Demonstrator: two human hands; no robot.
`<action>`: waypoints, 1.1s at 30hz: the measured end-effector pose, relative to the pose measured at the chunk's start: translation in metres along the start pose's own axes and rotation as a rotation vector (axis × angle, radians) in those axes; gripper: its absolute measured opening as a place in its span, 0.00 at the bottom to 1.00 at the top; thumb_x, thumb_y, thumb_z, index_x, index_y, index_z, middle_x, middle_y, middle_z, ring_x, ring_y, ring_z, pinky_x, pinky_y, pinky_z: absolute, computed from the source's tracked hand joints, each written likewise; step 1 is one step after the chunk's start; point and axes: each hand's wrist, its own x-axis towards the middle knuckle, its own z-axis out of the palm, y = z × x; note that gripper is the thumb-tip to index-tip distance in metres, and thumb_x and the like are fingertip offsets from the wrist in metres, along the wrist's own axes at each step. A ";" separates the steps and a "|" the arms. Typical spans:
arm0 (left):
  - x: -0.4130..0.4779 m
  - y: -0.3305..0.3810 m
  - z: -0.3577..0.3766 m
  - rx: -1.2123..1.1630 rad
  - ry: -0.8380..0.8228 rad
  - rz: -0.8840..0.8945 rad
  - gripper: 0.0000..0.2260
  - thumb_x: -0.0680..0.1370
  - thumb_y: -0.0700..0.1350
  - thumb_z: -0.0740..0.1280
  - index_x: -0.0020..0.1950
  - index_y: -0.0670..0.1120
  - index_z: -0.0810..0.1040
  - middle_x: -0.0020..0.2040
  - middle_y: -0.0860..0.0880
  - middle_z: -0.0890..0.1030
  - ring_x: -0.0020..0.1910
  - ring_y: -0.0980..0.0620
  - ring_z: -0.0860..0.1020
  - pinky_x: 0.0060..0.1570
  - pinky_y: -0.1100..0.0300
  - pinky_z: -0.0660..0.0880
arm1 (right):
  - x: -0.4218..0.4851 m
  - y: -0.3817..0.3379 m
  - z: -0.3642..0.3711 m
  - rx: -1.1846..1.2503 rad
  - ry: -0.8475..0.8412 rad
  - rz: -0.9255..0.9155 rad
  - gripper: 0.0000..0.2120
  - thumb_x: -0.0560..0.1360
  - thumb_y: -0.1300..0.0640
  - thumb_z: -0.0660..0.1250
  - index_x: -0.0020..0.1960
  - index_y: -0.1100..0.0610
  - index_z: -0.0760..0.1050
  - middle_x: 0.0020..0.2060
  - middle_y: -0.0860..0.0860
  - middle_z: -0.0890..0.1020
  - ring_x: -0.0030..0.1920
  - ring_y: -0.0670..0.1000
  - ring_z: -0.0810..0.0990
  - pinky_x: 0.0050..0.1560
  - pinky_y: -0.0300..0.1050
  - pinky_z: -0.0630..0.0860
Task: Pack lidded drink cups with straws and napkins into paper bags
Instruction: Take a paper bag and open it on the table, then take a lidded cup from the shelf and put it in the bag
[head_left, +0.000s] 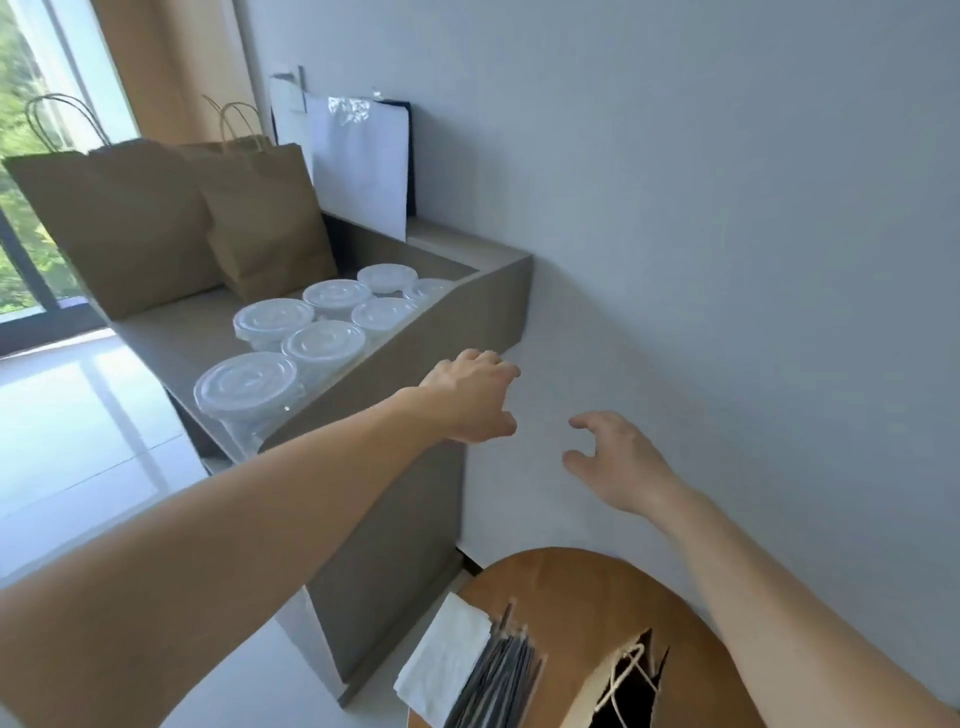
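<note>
Several clear lidded cups (291, 343) stand on a grey shelf unit (467, 312) at the left. Two brown paper bags (260, 208) with handles stand behind them. My left hand (470, 397) reaches out, empty, near the shelf's raised side, fingers loosely spread. Lower and to the right, my right hand (613, 460) is stretched out in front of the wall, fingers relaxed, holding nothing. A stack of white napkins (441, 660) and a bundle of dark wrapped straws (498, 680) lie on a round wooden table (571, 587) at the bottom, beside an open brown bag (628, 686).
A white bag (358, 166) leans against the grey wall (727, 208) at the back of the shelf. A large window (31, 156) is at the far left, above a glossy white floor (78, 415).
</note>
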 end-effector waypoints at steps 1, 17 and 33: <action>-0.002 -0.016 -0.013 -0.003 0.039 -0.019 0.27 0.75 0.54 0.65 0.74 0.50 0.65 0.70 0.48 0.69 0.69 0.45 0.66 0.64 0.48 0.68 | 0.009 -0.017 -0.005 -0.016 0.010 -0.038 0.26 0.78 0.49 0.64 0.74 0.54 0.65 0.73 0.51 0.68 0.72 0.52 0.66 0.71 0.45 0.62; -0.088 -0.301 -0.085 0.021 0.100 -0.398 0.29 0.76 0.56 0.67 0.76 0.55 0.63 0.74 0.53 0.66 0.72 0.48 0.63 0.64 0.50 0.67 | 0.097 -0.291 0.049 -0.041 -0.248 -0.598 0.37 0.71 0.38 0.72 0.74 0.47 0.64 0.71 0.42 0.68 0.70 0.45 0.66 0.61 0.38 0.62; -0.053 -0.333 -0.101 -0.028 0.139 -0.275 0.28 0.76 0.55 0.66 0.75 0.56 0.64 0.73 0.54 0.66 0.72 0.50 0.62 0.64 0.50 0.69 | 0.096 -0.326 0.049 -0.213 -0.226 -0.664 0.43 0.64 0.39 0.76 0.73 0.41 0.59 0.68 0.43 0.67 0.68 0.47 0.64 0.62 0.40 0.61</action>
